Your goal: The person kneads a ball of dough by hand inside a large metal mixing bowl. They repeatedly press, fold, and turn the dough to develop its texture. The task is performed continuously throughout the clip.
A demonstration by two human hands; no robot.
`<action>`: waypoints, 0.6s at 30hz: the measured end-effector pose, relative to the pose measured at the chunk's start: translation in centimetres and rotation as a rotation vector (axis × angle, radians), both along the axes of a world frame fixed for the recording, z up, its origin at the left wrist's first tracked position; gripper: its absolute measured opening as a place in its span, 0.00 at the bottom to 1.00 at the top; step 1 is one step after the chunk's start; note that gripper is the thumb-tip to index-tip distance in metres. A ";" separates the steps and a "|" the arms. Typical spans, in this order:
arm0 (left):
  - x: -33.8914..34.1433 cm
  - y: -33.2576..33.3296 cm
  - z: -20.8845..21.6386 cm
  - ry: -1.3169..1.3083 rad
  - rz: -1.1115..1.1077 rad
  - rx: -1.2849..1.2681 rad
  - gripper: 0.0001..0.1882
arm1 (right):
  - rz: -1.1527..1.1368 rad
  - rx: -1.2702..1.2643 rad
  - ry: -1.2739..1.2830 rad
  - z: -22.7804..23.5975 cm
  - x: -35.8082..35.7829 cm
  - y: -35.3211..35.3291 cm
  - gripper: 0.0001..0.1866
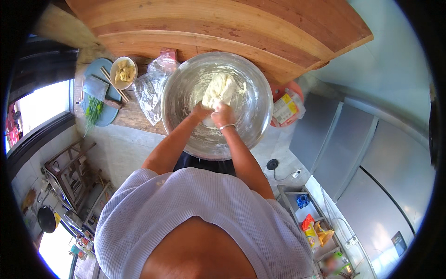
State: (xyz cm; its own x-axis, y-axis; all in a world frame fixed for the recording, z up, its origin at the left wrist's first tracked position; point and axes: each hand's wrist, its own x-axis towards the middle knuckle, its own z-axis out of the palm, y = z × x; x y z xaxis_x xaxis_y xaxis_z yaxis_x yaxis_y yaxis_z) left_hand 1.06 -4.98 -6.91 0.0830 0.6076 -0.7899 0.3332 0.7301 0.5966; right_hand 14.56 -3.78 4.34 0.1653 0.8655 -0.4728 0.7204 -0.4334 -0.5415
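Observation:
A large metal basin (253, 125), its inner wall smeared with flour, holds a pale lump of dough (220, 89). Both my arms reach down into it. My left hand (200, 111) presses against the near left side of the dough, fingers curled in on it. Beside it, almost touching, my right hand (223, 115) is closed on the dough's near end, a bracelet around that wrist. The undersides of both hands and part of the dough are hidden.
Left of the basin lie a crumpled plastic bag (147, 100), a bowl of yellowish food (124, 73), chopsticks (113, 82), and a blue cutting board (106, 116) with a cleaver (95, 87) and chopped greens (95, 110). A wooden board (232, 23) rises behind. A package (285, 109) sits right.

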 end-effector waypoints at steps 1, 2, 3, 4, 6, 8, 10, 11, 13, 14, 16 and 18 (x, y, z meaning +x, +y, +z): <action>2.2 1.0 4.2 0.407 -0.145 0.074 0.39 | 0.009 -0.055 -0.040 -0.7 -0.2 0.0 0.05; 2.7 1.2 3.7 0.361 -0.126 0.065 0.38 | 0.019 -0.111 -0.080 -1.4 -0.1 0.1 0.06; 2.2 1.6 3.6 0.333 -0.098 0.063 0.38 | 0.046 -0.120 -0.043 -2.1 -0.2 1.0 0.06; 1.7 1.2 3.3 0.303 -0.072 0.044 0.38 | 0.075 -0.146 -0.006 -3.1 -0.3 1.5 0.07; 1.1 1.7 2.8 0.273 -0.060 0.005 0.37 | 0.103 -0.209 0.051 -4.7 -0.3 2.7 0.07; 1.5 1.6 2.8 0.367 -0.118 0.046 0.36 | 0.099 -0.284 0.089 -6.0 0.1 4.1 0.08; 2.3 2.0 3.6 0.400 -0.097 0.030 0.35 | 0.133 -0.293 0.036 -7.2 0.1 5.2 0.10; 2.6 2.1 3.6 0.406 -0.062 0.028 0.35 | 0.086 -0.294 0.047 -7.9 0.0 5.4 0.10; 3.0 2.4 4.9 0.418 -0.031 0.021 0.34 | -0.054 -0.344 0.062 -8.5 -0.3 5.8 0.11; 3.3 2.6 4.9 0.441 -0.020 0.027 0.34 | -0.045 -0.307 0.056 -8.2 -0.4 6.0 0.11; 3.3 1.7 4.8 0.490 0.015 0.031 0.34 | -0.013 -0.238 0.045 -6.1 -1.0 5.7 0.12; 2.2 1.3 3.6 0.227 0.044 -0.115 0.31 | 0.042 0.073 0.007 -5.7 -1.5 3.6 0.04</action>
State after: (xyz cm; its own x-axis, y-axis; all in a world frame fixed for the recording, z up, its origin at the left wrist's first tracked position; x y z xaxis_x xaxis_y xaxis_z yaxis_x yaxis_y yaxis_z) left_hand 3.31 -3.68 -3.28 -0.1288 0.5121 -0.8492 0.4152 0.8055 0.4228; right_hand 13.09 -0.17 -1.40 0.1254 0.9040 -0.4088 0.7332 -0.3620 -0.5757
